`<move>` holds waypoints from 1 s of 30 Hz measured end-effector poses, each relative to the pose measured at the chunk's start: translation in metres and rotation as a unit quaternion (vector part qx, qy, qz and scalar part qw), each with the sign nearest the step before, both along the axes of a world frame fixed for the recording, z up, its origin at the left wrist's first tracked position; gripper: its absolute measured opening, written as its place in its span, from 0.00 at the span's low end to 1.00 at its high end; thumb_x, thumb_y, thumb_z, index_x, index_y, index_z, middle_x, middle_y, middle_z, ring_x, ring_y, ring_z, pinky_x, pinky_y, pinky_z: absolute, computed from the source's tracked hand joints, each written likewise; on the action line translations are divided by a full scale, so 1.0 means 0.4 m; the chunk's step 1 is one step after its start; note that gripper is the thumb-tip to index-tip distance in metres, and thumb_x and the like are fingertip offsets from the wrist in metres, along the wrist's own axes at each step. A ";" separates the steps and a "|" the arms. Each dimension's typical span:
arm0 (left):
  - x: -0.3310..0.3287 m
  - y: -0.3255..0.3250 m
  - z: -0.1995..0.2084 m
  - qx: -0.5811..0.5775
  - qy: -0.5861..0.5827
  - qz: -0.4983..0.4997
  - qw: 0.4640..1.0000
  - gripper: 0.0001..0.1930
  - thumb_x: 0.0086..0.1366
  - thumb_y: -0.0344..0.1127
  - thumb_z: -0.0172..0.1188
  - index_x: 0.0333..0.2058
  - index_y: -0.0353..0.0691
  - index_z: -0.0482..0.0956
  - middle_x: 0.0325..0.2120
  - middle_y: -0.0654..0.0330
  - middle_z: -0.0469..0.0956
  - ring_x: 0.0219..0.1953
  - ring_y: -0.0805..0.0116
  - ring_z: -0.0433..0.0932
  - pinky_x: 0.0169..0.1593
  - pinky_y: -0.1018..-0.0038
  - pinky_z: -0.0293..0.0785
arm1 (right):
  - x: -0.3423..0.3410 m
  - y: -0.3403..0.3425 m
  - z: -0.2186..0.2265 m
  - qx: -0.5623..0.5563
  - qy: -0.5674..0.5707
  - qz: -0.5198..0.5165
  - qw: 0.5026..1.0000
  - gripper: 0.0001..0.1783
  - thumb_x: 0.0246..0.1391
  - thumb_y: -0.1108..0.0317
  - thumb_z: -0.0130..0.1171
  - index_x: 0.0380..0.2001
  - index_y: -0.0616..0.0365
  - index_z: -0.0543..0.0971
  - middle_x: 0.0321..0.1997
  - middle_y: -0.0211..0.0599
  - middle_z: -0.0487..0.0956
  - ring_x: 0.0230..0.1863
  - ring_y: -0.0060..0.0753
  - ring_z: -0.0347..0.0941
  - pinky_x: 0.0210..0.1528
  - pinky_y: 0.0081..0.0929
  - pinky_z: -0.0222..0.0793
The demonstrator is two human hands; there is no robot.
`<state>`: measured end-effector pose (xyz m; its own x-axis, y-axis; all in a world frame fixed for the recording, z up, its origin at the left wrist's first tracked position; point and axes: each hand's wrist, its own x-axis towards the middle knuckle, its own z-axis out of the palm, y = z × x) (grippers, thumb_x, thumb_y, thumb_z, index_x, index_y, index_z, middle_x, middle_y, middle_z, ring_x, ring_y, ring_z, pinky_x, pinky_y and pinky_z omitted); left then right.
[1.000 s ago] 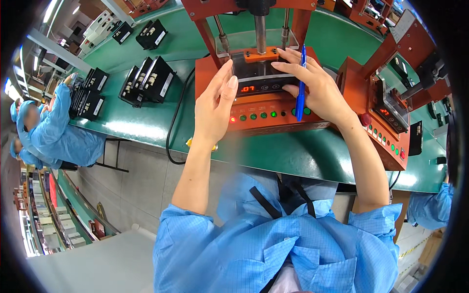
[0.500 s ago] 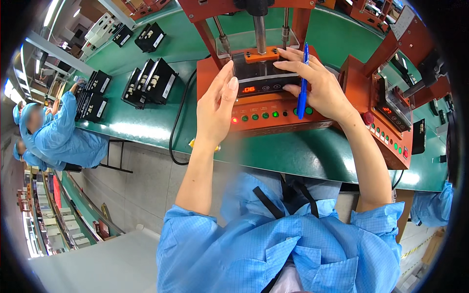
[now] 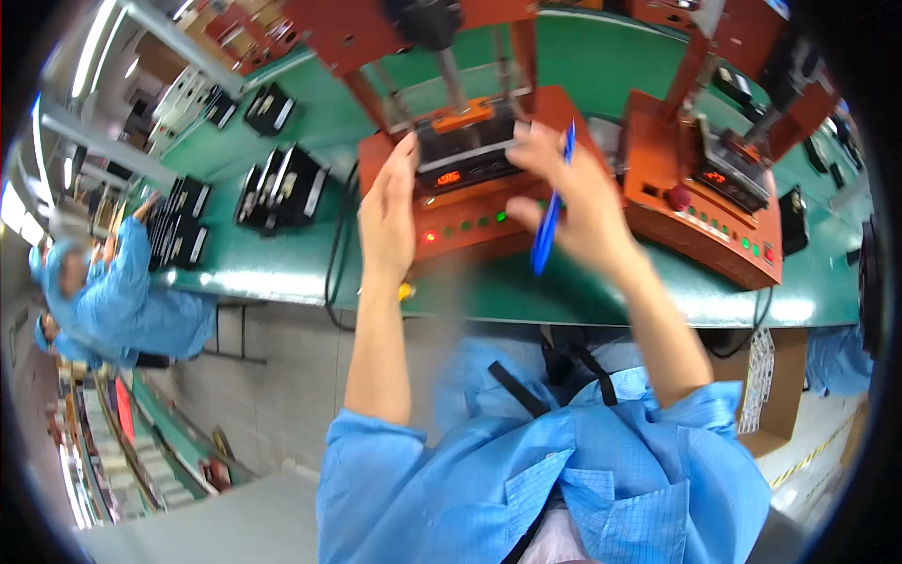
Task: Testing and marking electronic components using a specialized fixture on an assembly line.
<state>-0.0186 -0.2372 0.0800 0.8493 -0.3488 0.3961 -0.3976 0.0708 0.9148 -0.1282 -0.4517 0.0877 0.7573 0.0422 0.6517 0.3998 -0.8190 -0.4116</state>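
- Black display module (image 3: 479, 169) with red digits: in the near orange-red press (image 3: 484, 240), beneath its orange clamp block (image 3: 460, 117), which covers it from above; long axis left to right, forward between the hands.
- Left hand (image 3: 385, 216): nearer, flat, fingers extended beside the module's left end; contact unclear.
- Right hand (image 3: 575, 202): blurred, half-open at the press's right front, blue pen (image 3: 554, 199) tucked in its fingers.
- Left of press: upright black modules (image 3: 282, 188) on the green tabletop (image 3: 573, 303).
- Right: second press (image 3: 705, 226).
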 end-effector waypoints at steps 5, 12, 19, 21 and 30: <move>0.002 0.021 -0.001 0.102 -0.036 0.035 0.994 0.29 0.73 0.50 0.41 0.65 0.38 0.66 0.66 0.57 0.65 0.67 0.62 0.62 0.63 0.64 0.59 | -0.274 -0.114 -0.079 -0.034 -0.097 -0.127 0.987 0.33 0.46 0.65 0.72 0.56 0.57 0.74 0.61 0.53 0.73 0.66 0.58 0.65 0.67 0.49 0.58; -0.005 -0.001 0.007 0.064 -0.023 0.007 0.998 0.28 0.77 0.46 0.36 0.65 0.31 0.63 0.64 0.52 0.66 0.66 0.60 0.64 0.62 0.70 0.59 | -0.357 -0.487 0.054 -0.002 0.052 -0.294 0.955 0.31 0.50 0.72 0.68 0.58 0.53 0.72 0.68 0.43 0.68 0.71 0.44 0.59 0.69 0.35 0.56; -0.007 0.036 0.016 0.146 -0.074 0.063 0.985 0.28 0.76 0.47 0.37 0.65 0.34 0.63 0.65 0.55 0.66 0.67 0.60 0.64 0.64 0.64 0.59 | -0.324 -0.539 0.038 -0.024 0.076 -0.218 0.973 0.30 0.49 0.76 0.66 0.58 0.55 0.73 0.69 0.43 0.66 0.71 0.45 0.58 0.71 0.35 0.52; 0.002 0.026 -0.002 0.151 -0.064 0.072 0.984 0.28 0.73 0.48 0.40 0.65 0.39 0.65 0.66 0.60 0.65 0.67 0.65 0.63 0.62 0.66 0.62 | -0.336 -0.529 0.042 0.004 0.062 -0.223 0.973 0.28 0.50 0.74 0.66 0.57 0.56 0.75 0.68 0.43 0.67 0.69 0.46 0.61 0.70 0.37 0.55; -0.029 -0.017 0.021 0.076 -0.016 0.056 0.995 0.25 0.76 0.44 0.45 0.62 0.31 0.68 0.60 0.53 0.71 0.63 0.64 0.68 0.65 0.71 0.60 | -0.351 -0.570 0.015 0.041 0.064 -0.217 0.973 0.26 0.53 0.79 0.61 0.57 0.60 0.74 0.69 0.43 0.66 0.70 0.43 0.60 0.70 0.35 0.54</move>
